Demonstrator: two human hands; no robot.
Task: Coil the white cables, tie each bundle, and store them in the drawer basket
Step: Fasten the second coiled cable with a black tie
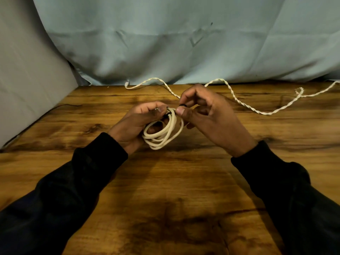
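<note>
A coiled white cable (161, 136) of several loops hangs just above the middle of the wooden table (165, 190). My left hand (139, 124) grips the coil from the left, fingers curled through its loops. My right hand (207, 118) pinches a small black tie (182, 105) at the top of the coil between thumb and forefinger. A second white cable (244, 105), twisted and uncoiled, lies stretched along the far edge of the table from left to right, partly hidden behind my right hand.
A pale blue cloth (174, 43) hangs behind the table as a backdrop. A grey panel (27, 80) stands at the left. A thin dark wire (60, 106) lies near the table's left edge. No drawer basket is in view.
</note>
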